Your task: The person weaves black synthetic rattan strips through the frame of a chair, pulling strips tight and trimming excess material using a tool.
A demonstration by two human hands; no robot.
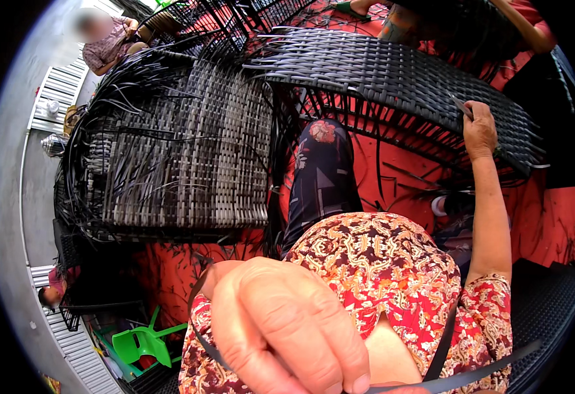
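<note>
My left hand (284, 322) is close to the camera at the bottom middle, its fingers closed on a thin dark flat strip (474, 376). The strip runs from the fingers toward the lower right. Resting over the right part of a long black woven panel (392, 69), my right hand (480, 131) is closed on a small pointed metal tool (459, 104). Only the tool's tip shows; its kind cannot be made out. Loose strand ends stick out along the panel's left end and at its right end.
A larger grey-black woven piece (189, 144) with many loose strands stands at the left. Strip scraps lie on the red floor (399, 184). A green plastic chair (146, 341) is at the lower left. Other people sit at the upper left (107, 43), lower left and upper right.
</note>
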